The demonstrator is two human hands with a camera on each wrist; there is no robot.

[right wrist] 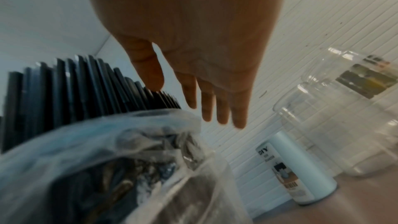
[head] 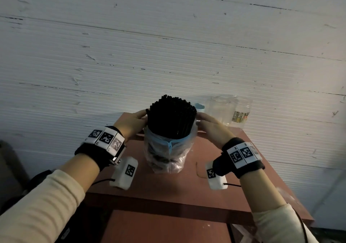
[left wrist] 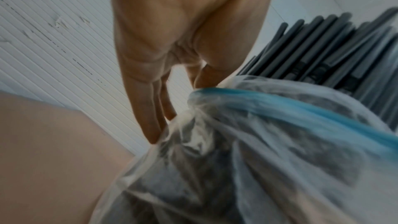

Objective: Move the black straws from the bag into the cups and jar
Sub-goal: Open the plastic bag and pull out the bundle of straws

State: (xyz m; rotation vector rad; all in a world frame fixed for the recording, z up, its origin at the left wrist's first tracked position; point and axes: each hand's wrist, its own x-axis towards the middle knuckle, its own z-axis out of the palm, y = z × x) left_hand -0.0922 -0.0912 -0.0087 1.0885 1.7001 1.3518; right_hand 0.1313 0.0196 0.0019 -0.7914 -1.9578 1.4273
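Observation:
A thick bundle of black straws (head: pixel 171 117) stands upright in a clear plastic bag (head: pixel 168 154) with a blue zip rim, on the reddish table (head: pixel 168 192). My left hand (head: pixel 139 119) is against the left side of the bundle. In the left wrist view its straight fingers (left wrist: pixel 155 125) touch the bag (left wrist: pixel 258 142) near the rim, beside the straws (left wrist: pixel 323 48). My right hand (head: pixel 202 120) is at the right side. Its fingers (right wrist: pixel 219 108) are straight and spread, with the thumb against the straws (right wrist: pixel 75 88) above the bag (right wrist: pixel 107 159). Clear cups (head: pixel 219 109) and a clear jar (head: pixel 241 111) stand at the back right.
A white cylinder labelled DIY (right wrist: pixel 301 171) stands by the wall behind the bag, left of the stacked cups (right wrist: pixel 312 134) and the jar (right wrist: pixel 366 91). A white ribbed wall runs along the table's far edge. The table drops off close on the left and right.

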